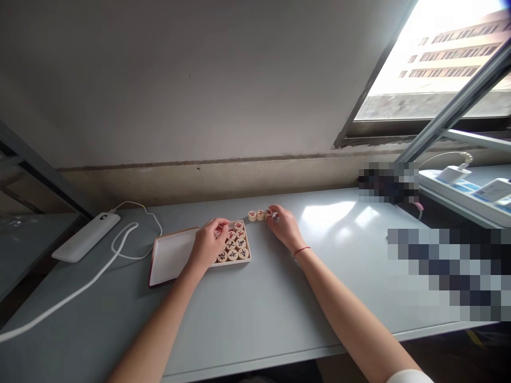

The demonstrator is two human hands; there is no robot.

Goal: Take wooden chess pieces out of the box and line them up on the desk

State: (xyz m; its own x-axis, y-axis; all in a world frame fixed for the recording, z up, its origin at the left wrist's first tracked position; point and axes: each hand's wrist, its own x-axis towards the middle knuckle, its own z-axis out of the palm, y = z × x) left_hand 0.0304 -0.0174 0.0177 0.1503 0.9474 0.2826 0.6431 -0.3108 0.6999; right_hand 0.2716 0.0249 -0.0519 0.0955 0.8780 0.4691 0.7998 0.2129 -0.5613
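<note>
A shallow white box point(175, 255) lies open on the grey table point(255, 319), its right part packed with several round wooden chess discs point(236, 244) marked in red and black. My left hand point(208, 246) rests on the discs in the box, fingers curled over one at the top left. Behind the box a short row of loose discs point(257, 215) sits on the table. My right hand point(282, 226), with a red string at the wrist, pinches the rightmost disc of that row.
A white power bank point(85, 236) with a looping white cable point(120, 250) lies at the left. A wall runs behind the table, a window at the upper right. White devices point(471, 183) sit on a shelf at the right; blurred patches cover the right side.
</note>
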